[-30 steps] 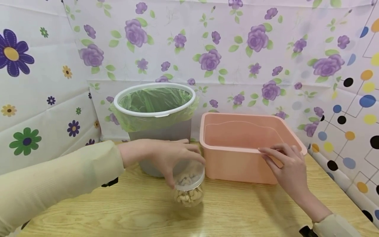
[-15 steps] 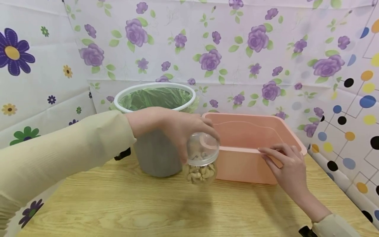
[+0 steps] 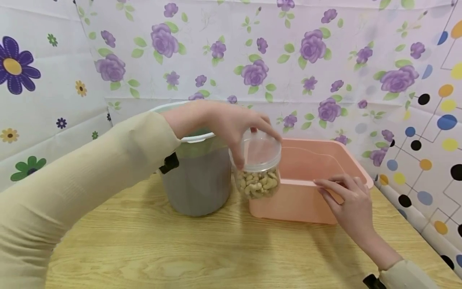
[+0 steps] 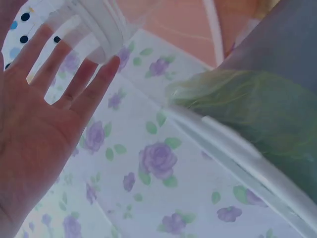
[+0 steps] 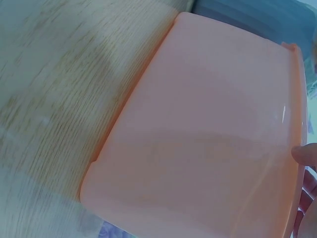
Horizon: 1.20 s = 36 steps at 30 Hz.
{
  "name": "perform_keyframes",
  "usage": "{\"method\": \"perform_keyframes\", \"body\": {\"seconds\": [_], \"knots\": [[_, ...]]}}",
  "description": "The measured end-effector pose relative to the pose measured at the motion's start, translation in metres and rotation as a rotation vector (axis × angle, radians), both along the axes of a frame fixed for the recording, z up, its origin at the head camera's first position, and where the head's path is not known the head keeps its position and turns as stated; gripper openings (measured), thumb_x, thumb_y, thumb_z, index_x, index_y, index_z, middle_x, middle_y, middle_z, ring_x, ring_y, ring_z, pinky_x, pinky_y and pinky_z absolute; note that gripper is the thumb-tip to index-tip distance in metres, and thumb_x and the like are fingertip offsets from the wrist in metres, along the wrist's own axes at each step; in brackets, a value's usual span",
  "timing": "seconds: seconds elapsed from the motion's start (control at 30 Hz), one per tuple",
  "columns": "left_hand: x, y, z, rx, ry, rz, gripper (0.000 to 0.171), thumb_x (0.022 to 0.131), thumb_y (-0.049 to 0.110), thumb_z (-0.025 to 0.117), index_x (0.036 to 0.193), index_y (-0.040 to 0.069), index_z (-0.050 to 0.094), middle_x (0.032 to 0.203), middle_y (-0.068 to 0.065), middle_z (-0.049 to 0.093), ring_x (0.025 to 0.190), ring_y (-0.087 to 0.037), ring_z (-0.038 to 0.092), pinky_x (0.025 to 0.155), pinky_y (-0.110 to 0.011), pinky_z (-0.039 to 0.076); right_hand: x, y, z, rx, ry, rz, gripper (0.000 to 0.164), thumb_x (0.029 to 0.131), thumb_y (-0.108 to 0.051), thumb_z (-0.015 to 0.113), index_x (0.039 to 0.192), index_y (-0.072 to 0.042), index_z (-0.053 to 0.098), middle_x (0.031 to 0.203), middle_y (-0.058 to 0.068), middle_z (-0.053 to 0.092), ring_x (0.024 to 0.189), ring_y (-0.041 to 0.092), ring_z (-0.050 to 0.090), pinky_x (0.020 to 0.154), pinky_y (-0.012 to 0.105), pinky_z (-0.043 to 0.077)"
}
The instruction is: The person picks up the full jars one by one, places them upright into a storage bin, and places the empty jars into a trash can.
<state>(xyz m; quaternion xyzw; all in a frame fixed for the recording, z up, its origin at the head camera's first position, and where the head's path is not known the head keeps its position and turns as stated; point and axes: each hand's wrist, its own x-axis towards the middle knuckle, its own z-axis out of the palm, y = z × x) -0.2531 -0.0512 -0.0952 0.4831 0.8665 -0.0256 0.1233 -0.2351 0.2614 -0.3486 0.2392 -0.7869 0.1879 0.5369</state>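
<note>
My left hand [image 3: 231,124] grips a clear plastic jar [image 3: 258,182] of cashews from above, fingers and thumb spread around its clear lid. It hangs over the table, before the left front corner of a pink plastic basin [image 3: 299,204]. In the left wrist view, the fingers of the left hand [image 4: 44,124] lie along the jar's clear lid [image 4: 101,29]. My right hand [image 3: 351,206] pinches the basin's front rim. The right wrist view has the right thumb [image 5: 306,154] on the outer wall, with other fingers partly visible beyond the rim.
A grey trash bin [image 3: 196,184] with a white rim and a green liner [image 4: 237,94] stands left of the basin, partly hidden by the left arm. Wood-grain table [image 3: 173,253] extends in front. Flowered cloth [image 3: 216,72] hangs behind.
My left hand has taken hold of the jar and raised it off the table, up and to the right towards the basin. The right hand stays at the rim.
</note>
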Motion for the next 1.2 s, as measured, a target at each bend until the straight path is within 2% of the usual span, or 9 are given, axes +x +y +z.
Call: {"method": "perform_keyframes", "body": {"seconds": [0.2, 0.3, 0.5, 0.6, 0.73, 1.0, 1.2], "knots": [[-0.016, 0.003, 0.006, 0.047, 0.06, 0.007, 0.092, 0.069, 0.027, 0.088, 0.149, 0.034, 0.043, 0.141, 0.002, 0.044, 0.126, -0.02, 0.044, 0.106, -0.036, 0.046, 0.001, 0.0, 0.001, -0.001, 0.006, -0.004, 0.048, 0.097, -0.057, 0.052, 0.096, -0.018, 0.081, 0.089, 0.007, 0.067, 0.073, 0.023, 0.044, 0.066, 0.026, 0.024], [-0.024, 0.002, 0.007, 0.07, 0.074, 0.026, 0.092, 0.07, 0.027, 0.088, 0.149, 0.033, 0.042, 0.145, 0.001, 0.042, 0.128, -0.021, 0.044, 0.107, -0.036, 0.046, 0.0, -0.001, 0.0, 0.001, 0.009, 0.0, 0.047, 0.097, -0.056, 0.052, 0.095, -0.019, 0.081, 0.089, 0.006, 0.067, 0.072, 0.022, 0.044, 0.068, 0.022, 0.022], [-0.037, 0.009, 0.005, 0.155, 0.081, 0.025, 0.092, 0.073, 0.028, 0.088, 0.15, 0.033, 0.04, 0.149, 0.0, 0.039, 0.13, -0.02, 0.041, 0.108, -0.037, 0.045, -0.002, 0.0, 0.0, 0.002, 0.017, -0.006, 0.047, 0.097, -0.056, 0.053, 0.096, -0.018, 0.081, 0.089, 0.007, 0.067, 0.073, 0.024, 0.046, 0.065, 0.03, 0.026], [-0.044, 0.017, 0.001, 0.176, 0.131, 0.025, 0.092, 0.072, 0.029, 0.088, 0.15, 0.034, 0.041, 0.145, 0.001, 0.042, 0.128, -0.019, 0.042, 0.108, -0.038, 0.045, -0.002, 0.001, 0.0, -0.002, 0.012, -0.008, 0.047, 0.097, -0.056, 0.053, 0.097, -0.018, 0.08, 0.089, 0.008, 0.068, 0.073, 0.025, 0.046, 0.064, 0.033, 0.026], [-0.052, 0.028, -0.008, 0.185, 0.174, 0.055, 0.092, 0.07, 0.03, 0.089, 0.149, 0.036, 0.042, 0.145, 0.002, 0.043, 0.13, -0.017, 0.041, 0.108, -0.037, 0.045, -0.001, 0.001, -0.002, -0.004, 0.0, -0.005, 0.044, 0.097, -0.054, 0.054, 0.098, -0.018, 0.08, 0.09, 0.008, 0.068, 0.073, 0.025, 0.045, 0.064, 0.033, 0.026], [-0.074, 0.049, -0.026, 0.188, 0.162, 0.109, 0.09, 0.071, 0.028, 0.087, 0.148, 0.036, 0.042, 0.148, 0.0, 0.041, 0.13, -0.017, 0.042, 0.105, -0.033, 0.048, 0.002, 0.0, 0.0, -0.01, 0.001, -0.011, 0.046, 0.097, -0.054, 0.053, 0.098, -0.017, 0.08, 0.09, 0.01, 0.068, 0.074, 0.026, 0.046, 0.064, 0.033, 0.025], [-0.086, 0.062, -0.034, 0.136, 0.142, 0.183, 0.092, 0.072, 0.03, 0.086, 0.15, 0.038, 0.038, 0.15, 0.001, 0.04, 0.132, -0.016, 0.041, 0.102, -0.03, 0.049, 0.0, 0.0, -0.002, -0.006, 0.014, -0.012, 0.046, 0.097, -0.054, 0.053, 0.098, -0.016, 0.08, 0.09, 0.01, 0.068, 0.073, 0.027, 0.046, 0.064, 0.031, 0.024]]}}
